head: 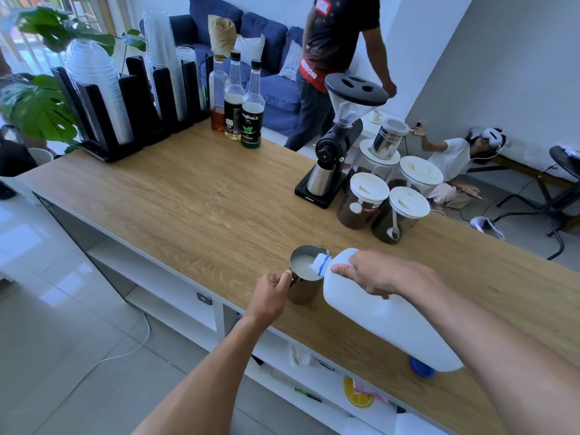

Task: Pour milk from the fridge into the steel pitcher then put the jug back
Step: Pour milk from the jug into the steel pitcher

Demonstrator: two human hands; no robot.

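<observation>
Milk jug [376, 306] tilted in closed right hand [373, 273], pitcher [303, 277] handle in closed left hand [271, 290].

White jug [386, 312] with blue neck ring; blue cap [422, 370]; silver steel pitcher [303, 288] holding white milk [303, 266]; light wood-grain table [194, 196]; black grinder [332, 152].

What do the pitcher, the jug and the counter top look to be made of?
Pitcher: metal, likely stainless steel; a grey polished wall with reflections.
Jug: white, matt, slightly translucent plastic, with a moulded neck and a blue ring at the mouth.
Counter top: wood grain in a light oak tone, smooth; whether solid wood or laminate cannot be told.
</observation>
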